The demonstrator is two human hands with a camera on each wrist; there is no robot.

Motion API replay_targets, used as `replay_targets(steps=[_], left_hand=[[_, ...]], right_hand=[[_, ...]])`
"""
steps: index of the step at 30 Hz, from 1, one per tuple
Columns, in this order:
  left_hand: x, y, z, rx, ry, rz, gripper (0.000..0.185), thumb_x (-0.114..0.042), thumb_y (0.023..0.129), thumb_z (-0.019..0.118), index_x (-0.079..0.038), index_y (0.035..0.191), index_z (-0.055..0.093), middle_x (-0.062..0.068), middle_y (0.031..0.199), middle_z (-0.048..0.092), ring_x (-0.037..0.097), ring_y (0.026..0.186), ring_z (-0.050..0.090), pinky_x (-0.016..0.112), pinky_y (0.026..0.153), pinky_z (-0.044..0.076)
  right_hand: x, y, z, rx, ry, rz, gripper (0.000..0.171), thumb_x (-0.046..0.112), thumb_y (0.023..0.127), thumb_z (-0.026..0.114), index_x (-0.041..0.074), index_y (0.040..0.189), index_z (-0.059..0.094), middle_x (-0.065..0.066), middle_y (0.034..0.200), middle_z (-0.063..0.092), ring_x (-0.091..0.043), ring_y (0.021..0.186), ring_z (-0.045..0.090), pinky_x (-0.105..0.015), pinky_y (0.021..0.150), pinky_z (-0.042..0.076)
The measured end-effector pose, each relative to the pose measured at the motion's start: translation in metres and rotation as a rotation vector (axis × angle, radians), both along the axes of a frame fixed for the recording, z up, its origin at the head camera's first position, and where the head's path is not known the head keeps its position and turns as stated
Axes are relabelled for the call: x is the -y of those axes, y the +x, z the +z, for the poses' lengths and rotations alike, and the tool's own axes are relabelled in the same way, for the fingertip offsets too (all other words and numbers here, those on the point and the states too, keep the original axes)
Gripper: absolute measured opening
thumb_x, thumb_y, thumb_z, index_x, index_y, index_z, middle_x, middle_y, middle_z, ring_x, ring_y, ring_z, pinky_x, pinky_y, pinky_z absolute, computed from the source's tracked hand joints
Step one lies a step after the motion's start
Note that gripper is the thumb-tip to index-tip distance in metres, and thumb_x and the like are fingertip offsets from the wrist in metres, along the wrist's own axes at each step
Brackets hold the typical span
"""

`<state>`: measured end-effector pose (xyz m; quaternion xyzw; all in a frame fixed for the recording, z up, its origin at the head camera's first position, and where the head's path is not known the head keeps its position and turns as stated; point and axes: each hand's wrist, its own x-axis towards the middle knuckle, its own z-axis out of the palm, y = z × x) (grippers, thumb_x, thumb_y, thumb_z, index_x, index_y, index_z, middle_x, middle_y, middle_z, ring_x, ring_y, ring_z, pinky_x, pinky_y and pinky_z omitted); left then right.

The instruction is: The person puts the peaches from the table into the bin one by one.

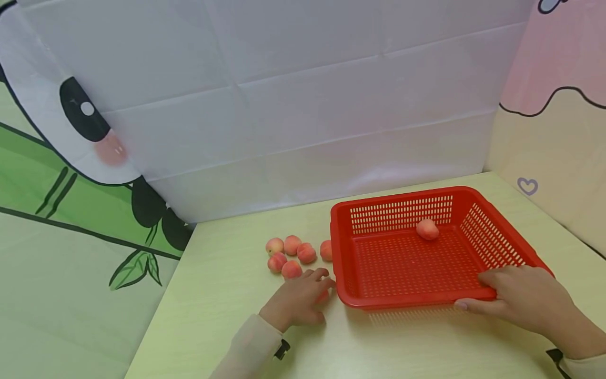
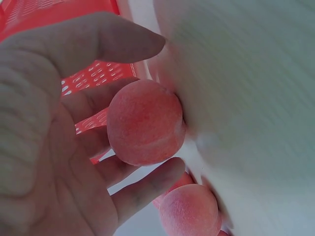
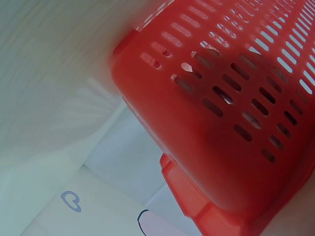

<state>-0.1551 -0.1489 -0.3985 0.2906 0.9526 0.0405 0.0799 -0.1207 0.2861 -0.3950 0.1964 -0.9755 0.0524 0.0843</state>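
Note:
A peach rests on the table between the thumb and spread fingers of my left hand. The thumb stands apart from the fruit, while the fingers reach behind it. In the head view most of this peach is hidden by the hand. My right hand grips the near right rim of a red plastic basket, thumb outside and fingers over the edge. One pale pink peach lies inside the basket, toward the back. From the right wrist, the slotted basket wall fills much of the view.
Several loose peaches lie in a cluster beyond my left hand. Another peach sits against the basket's left side, partly hidden by it. A pale wooden table holds everything, with a printed cloth backdrop along its far edge.

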Motion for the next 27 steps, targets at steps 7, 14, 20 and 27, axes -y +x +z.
replay_targets(steps=[7,14,20,27], left_hand=[[-0.0015,0.0017,0.0012,0.004,-0.001,-0.003,0.052,-0.019,0.076,0.087,-0.022,0.125,0.071,-0.006,0.116,0.06,0.01,0.095,0.054,0.022,0.072,0.051],[-0.0019,0.0033,0.0024,-0.013,-0.018,-0.017,0.044,-0.018,0.075,0.085,-0.022,0.116,0.071,-0.005,0.113,0.059,0.011,0.088,0.053,0.022,0.068,0.048],[-0.0012,0.0039,0.002,-0.015,-0.01,-0.025,0.041,-0.017,0.075,0.084,-0.021,0.113,0.069,-0.007,0.104,0.055,0.009,0.083,0.049,0.021,0.066,0.045],[-0.0006,0.0044,0.0022,-0.008,0.009,-0.028,0.038,-0.017,0.073,0.083,-0.021,0.108,0.069,-0.009,0.096,0.05,0.008,0.082,0.047,0.021,0.066,0.042]], right_hand=[[0.0007,0.0001,0.0001,0.004,0.0,-0.004,0.052,0.075,0.083,0.075,0.029,0.073,0.055,0.017,0.059,0.039,-0.003,0.056,0.037,-0.028,0.052,0.027],[0.0008,0.0005,-0.0001,0.0,0.001,-0.005,0.052,0.076,0.082,0.075,0.029,0.072,0.054,0.017,0.059,0.039,-0.004,0.056,0.037,-0.028,0.052,0.027],[0.0006,-0.0001,-0.0001,-0.001,0.003,-0.006,0.053,0.076,0.082,0.075,0.029,0.072,0.053,0.016,0.059,0.039,-0.004,0.057,0.037,-0.028,0.052,0.027],[0.0006,-0.0001,-0.0001,0.0,0.004,-0.005,0.054,0.076,0.083,0.075,0.028,0.072,0.051,0.015,0.059,0.038,-0.004,0.056,0.036,-0.028,0.053,0.026]])
